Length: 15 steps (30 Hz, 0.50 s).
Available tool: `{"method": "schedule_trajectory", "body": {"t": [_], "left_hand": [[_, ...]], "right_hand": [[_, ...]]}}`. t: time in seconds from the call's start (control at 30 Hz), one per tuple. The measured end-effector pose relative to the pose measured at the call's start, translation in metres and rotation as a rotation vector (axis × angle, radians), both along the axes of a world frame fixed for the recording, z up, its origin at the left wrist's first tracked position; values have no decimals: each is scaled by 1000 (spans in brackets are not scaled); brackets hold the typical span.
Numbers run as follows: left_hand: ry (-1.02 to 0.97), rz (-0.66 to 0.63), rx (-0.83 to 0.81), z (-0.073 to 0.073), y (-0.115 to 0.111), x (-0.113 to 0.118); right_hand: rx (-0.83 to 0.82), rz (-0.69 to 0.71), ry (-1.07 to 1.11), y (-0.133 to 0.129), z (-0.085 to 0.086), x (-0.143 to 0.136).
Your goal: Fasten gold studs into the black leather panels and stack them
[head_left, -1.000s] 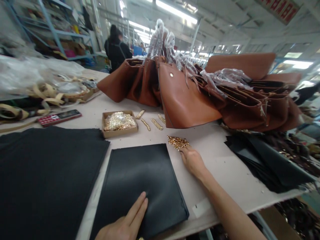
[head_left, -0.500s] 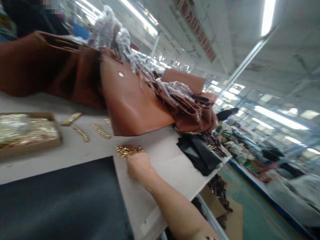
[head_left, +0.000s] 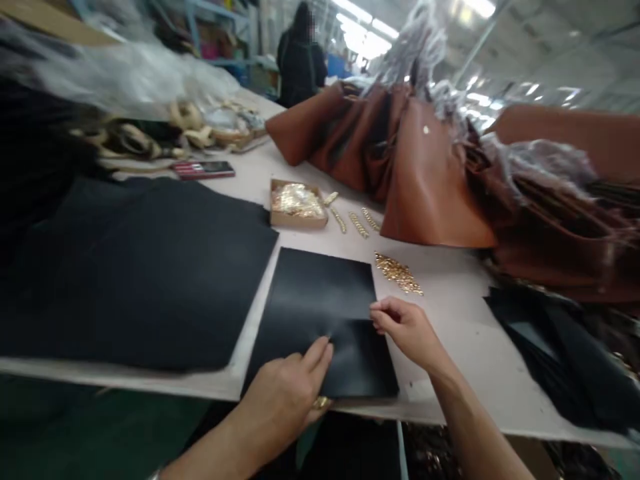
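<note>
1. Left hand lies flat, fingers extended, pressing the black leather panel near its front edge.
2. Right hand, fingers curled, pinches the panel's right edge.
3. Gold studs lie at one o'clock from the panel on the table.

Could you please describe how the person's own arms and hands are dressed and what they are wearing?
Both forearms are bare, with no sleeves in view and no gloves. The left hand wears a gold-coloured ring, seen near its lower edge, and something pale shows at that wrist by the frame edge. The right hand shows no ring or watch.
</note>
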State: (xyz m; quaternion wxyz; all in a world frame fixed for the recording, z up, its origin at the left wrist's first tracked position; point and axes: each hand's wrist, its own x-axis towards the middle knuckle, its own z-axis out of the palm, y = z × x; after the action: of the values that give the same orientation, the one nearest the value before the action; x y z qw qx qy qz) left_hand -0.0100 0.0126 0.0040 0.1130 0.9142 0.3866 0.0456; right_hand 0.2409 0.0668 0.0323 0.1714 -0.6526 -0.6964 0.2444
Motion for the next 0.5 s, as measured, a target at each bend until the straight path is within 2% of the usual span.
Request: {"method": "schedule_trajectory", "body": {"t": [0.07,0.13,0.33,0.43,0.5], "left_hand": [[12,6,-1,1,0,-2],[-4,4,23,2,-1,-1],[-51,-30,74,-4,-5,0],[-68,-37,94,-7,-5,-2],[-88,-43,106,-8,-6,-3]], "right_hand": [[-107,14,263,-13,-10,-17],[-176,26,369,-24,-13,-34],[-180,148,109,-19,-8,-58],[-162,205,67,-12,-5,-62],[-185,196,66,-10,-4,-63]]}}
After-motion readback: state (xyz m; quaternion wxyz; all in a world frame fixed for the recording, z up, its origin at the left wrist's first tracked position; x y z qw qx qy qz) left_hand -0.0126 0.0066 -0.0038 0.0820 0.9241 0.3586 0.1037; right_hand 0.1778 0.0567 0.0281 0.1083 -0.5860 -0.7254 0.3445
